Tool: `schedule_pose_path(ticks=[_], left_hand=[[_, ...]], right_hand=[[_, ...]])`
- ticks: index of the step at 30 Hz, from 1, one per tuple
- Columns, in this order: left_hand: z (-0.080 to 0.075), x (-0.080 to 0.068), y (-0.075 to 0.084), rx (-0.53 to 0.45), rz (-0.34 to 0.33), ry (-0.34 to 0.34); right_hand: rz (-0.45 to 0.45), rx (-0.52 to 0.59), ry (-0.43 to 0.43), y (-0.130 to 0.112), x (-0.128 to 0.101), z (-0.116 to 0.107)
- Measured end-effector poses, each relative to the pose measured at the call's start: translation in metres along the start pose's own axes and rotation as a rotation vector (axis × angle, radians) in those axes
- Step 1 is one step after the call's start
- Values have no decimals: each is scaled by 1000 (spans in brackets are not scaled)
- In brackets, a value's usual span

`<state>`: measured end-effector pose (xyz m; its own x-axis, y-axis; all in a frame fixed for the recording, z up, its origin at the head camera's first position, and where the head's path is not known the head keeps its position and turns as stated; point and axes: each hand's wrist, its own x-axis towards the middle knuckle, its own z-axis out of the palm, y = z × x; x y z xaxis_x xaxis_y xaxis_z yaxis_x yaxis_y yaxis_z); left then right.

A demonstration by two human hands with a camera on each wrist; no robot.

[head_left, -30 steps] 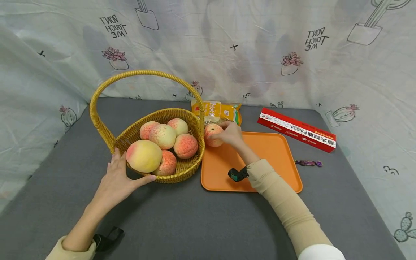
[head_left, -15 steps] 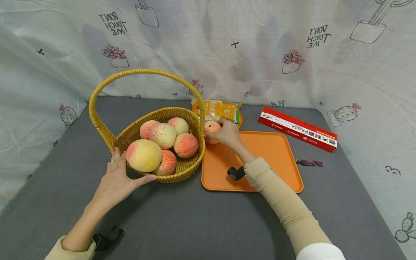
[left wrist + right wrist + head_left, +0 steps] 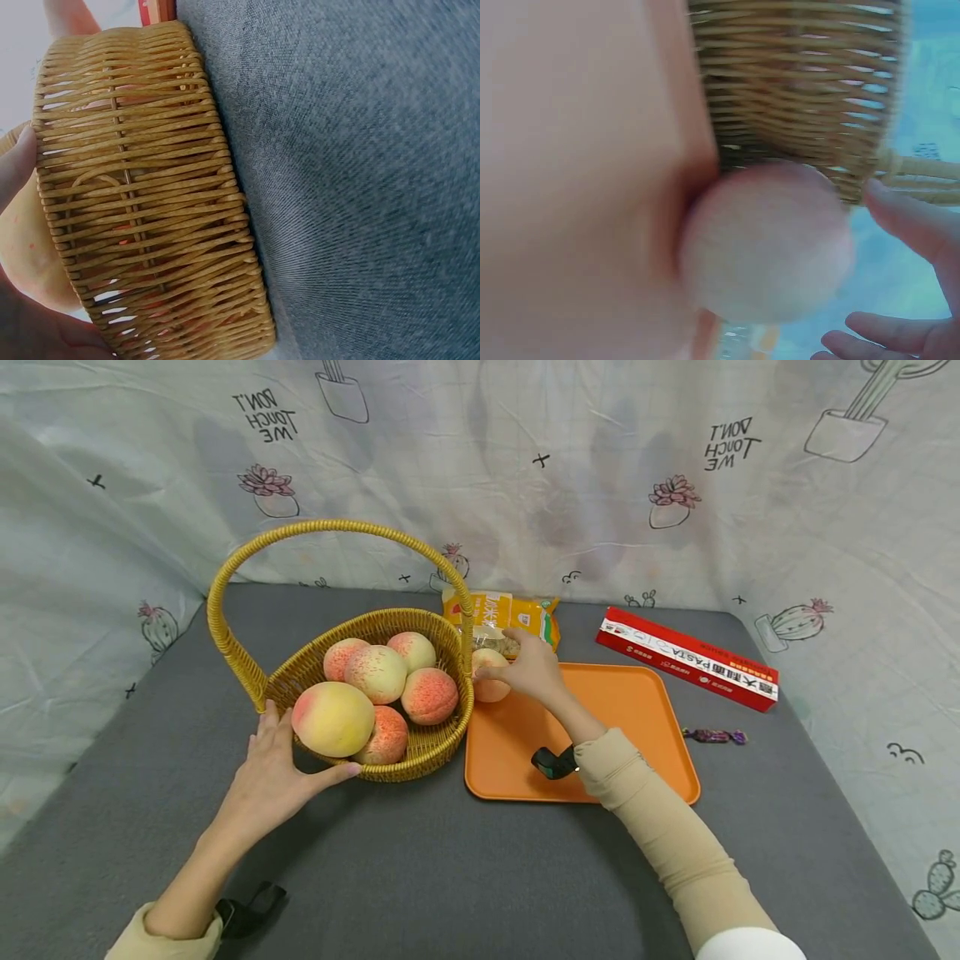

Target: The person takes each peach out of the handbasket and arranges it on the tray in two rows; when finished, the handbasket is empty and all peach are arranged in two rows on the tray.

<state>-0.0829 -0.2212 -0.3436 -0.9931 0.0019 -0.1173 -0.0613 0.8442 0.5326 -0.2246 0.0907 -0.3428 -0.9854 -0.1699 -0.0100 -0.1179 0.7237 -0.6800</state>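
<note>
A woven yellow basket (image 3: 431,750) with a tall handle holds several peaches, the largest (image 3: 332,718) at its near edge. My left hand (image 3: 273,772) rests against the basket's near left wall with straight fingers and the thumb spread along the base; in the left wrist view the basket wall (image 3: 142,195) fills the left half. My right hand (image 3: 531,668) grips a pale pink peach (image 3: 486,687) over the far left corner of an orange tray (image 3: 637,727), right beside the basket. In the right wrist view the peach (image 3: 769,240) sits against my palm (image 3: 577,187), close to the basket (image 3: 795,82).
A yellow food bag (image 3: 501,612) lies behind the tray, a red pasta box (image 3: 686,658) to its far right, and a purple wrapped candy (image 3: 712,736) beside the tray. A printed cloth backdrop (image 3: 480,468) walls in the grey table (image 3: 450,868).
My right hand has turned slightly around the peach and now covers more of it; it stays beside the basket at the tray's corner. The left hand and basket have not moved.
</note>
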Motion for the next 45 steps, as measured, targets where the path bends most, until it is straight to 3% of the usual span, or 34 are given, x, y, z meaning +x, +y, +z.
schedule_pose_path(ticks=[4,8,11,16,19,22,29,34,36,40,45], left_hand=[[0,0,-2,-7,4,-6],[1,1,-2,-5,3,-12],[0,1,-1,-4,1,-18],[0,2,-1,-5,2,-23],[0,2,-1,-3,1,-26],[-1,3,-1,-2,0,-29],[-1,2,-2,-7,-1,-30],[-1,2,-3,0,-3,-27],[0,2,-3,0,-6,-28],[1,2,-2,0,-5,-28],[0,1,0,2,-1,-17]], right_hand=[[-26,-23,-12,-4,-6,-10],[-39,-40,-84,-6,-11,-16],[-67,-79,-224,-6,-17,-17],[-96,-150,-567,-1,-29,-14],[-76,-142,-666,2,-36,-13],[-68,-117,-621,6,-36,-12],[7,-96,-240,14,-20,-9],[-68,-144,-40,11,-6,3],[-121,-179,-15,11,-2,8],[-172,-175,-68,10,3,10],[-94,-24,-163,12,8,-1]])
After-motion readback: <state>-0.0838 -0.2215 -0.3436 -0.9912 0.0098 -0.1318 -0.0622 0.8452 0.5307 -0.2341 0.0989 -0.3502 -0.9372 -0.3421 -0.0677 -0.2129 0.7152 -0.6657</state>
